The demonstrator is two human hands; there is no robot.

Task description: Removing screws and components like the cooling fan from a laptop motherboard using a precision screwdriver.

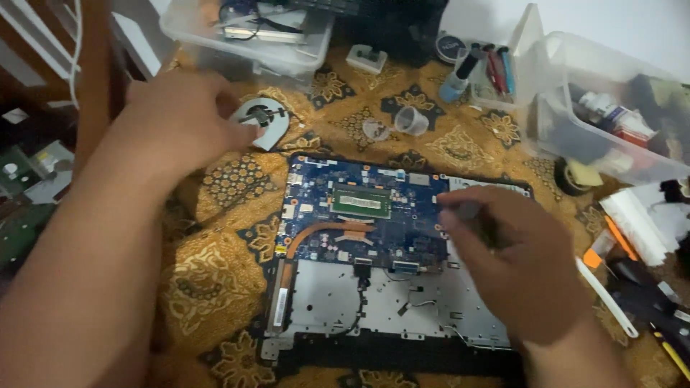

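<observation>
An opened laptop lies on a gold patterned cloth. It shows a blue motherboard (pixel 359 215), a green memory stick (pixel 361 202) and a copper heat pipe (pixel 320 231) above the bare silver chassis plate (pixel 338 298). My right hand (pixel 521 266) hovers over the board's right edge. Its fingers are pinched around a small dark tool (pixel 491 228), which is blurred. My left hand (pixel 180 118) reaches to the upper left, its fingertips closed on the rim of a loose round grey cooling fan (pixel 264 116) lying on the cloth.
A clear plastic bin (pixel 244 39) holding parts stands at the back. Another bin (pixel 604 122) of bottles and boxes is at the right. Two small clear cups (pixel 410 120) and a blue bottle (pixel 456 80) sit behind the laptop. Hand tools (pixel 632 287) lie at the right, circuit boards (pixel 29 172) at the left.
</observation>
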